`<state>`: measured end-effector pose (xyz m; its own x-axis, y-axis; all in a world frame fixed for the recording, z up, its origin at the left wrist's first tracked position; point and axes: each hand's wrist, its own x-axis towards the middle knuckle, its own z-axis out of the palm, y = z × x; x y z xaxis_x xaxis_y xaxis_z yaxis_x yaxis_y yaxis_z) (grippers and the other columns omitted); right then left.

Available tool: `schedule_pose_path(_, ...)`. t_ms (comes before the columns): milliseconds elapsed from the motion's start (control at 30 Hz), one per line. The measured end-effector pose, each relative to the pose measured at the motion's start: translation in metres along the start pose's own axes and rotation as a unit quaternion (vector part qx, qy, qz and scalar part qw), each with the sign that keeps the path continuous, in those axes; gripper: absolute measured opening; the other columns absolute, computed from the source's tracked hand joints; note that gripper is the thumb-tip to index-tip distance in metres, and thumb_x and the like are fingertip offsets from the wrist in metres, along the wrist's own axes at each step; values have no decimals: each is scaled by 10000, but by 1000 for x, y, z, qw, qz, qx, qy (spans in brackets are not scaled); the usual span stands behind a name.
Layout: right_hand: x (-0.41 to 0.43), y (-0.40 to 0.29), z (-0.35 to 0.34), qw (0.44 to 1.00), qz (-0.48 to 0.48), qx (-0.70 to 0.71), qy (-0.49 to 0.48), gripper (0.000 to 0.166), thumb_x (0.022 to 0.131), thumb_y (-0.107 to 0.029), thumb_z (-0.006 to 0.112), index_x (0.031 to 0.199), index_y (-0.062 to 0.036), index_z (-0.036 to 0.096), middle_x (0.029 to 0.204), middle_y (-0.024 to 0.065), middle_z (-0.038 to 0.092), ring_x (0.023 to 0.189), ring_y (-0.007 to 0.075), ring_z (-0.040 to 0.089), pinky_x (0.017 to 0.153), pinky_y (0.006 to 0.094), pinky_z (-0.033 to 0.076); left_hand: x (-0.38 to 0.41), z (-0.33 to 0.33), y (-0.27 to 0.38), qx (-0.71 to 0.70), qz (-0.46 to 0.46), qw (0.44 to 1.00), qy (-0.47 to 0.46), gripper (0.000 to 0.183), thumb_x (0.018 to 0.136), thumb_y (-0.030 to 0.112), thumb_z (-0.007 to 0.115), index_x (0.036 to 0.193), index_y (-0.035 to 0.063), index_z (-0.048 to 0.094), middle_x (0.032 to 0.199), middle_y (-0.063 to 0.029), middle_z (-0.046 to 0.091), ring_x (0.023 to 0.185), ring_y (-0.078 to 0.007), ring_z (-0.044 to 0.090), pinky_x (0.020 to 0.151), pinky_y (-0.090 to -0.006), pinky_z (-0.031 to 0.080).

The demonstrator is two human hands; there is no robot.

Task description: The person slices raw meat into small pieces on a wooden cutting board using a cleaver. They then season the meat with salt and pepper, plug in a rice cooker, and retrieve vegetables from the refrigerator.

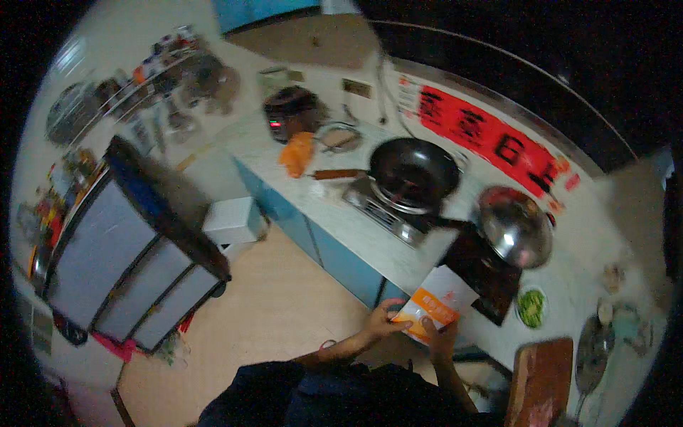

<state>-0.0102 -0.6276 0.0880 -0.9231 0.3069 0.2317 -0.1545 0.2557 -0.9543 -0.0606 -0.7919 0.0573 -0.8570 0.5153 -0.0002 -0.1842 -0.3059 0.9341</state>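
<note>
Both of my hands grip a white and orange packet that bears printing, held in front of my body by the counter's front edge. My left hand holds its lower left side, thumb across the front. On the lower right side, my right hand has its thumb pressed against the face. Whether the packet is opened cannot be made out. Beyond it, a dark wok with a wooden handle rests on a portable gas stove. A domed metal lid lies over part of a dark cooktop.
Chopped green vegetables fill a small bowl on the right, near a wooden cutting board. A rice cooker and an orange bag stand at the counter's far end. A refrigerator stands left, beside a white box.
</note>
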Motion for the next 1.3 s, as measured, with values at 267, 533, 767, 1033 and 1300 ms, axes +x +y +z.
schedule_pose_path(267, 75, -40, 256, 963, 51, 205, -168, 499, 685, -51, 694, 1104, -1, 426, 1029, 104, 541, 933, 191, 538, 818, 331, 435, -83, -208, 67, -40, 62, 939, 337, 471, 752, 97, 666, 1135, 41, 395, 924, -87, 580, 870, -150, 549, 736, -269, 467)
schedule_pose_path(533, 167, -25, 476, 956, 74, 208, -193, 490, 667, -16, 683, 1096, -16, 446, 1055, 81, 544, 945, 177, 538, 827, 307, 437, -142, -350, 181, -35, 18, 866, 498, 403, 784, 148, 634, 1115, 59, 422, 906, -74, 602, 821, -146, 571, 699, -266, 444)
schedule_pose_path(767, 313, 4, 625, 937, 53, 275, -210, 407, 682, -25, 668, 1054, -18, 502, 969, 77, 582, 852, 178, 568, 767, 299, 460, -88, -461, 213, -55, 19, 874, 483, 357, 802, 188, 622, 1093, 65, 456, 928, -92, 608, 833, -170, 584, 721, -288, 460)
schedule_pose_path(1033, 475, 12, 769, 977, 8, 206, 52, 378, 693, -75, 668, 1040, -28, 524, 951, 67, 586, 835, 189, 567, 764, 299, 451, 8, -606, 293, -20, 46, 868, 494, 215, 794, 179, 634, 947, 50, 556, 857, -54, 595, 803, -146, 580, 696, -277, 466)
schedule_pose_path(1300, 559, 14, 843, 980, 33, 165, 109, 331, 738, -99, 633, 1042, -22, 526, 958, 76, 579, 846, 181, 561, 769, 300, 450, 63, -704, 311, -94, 27, 871, 482, 216, 789, 197, 635, 935, 60, 555, 866, -54, 600, 799, -160, 585, 699, -280, 466)
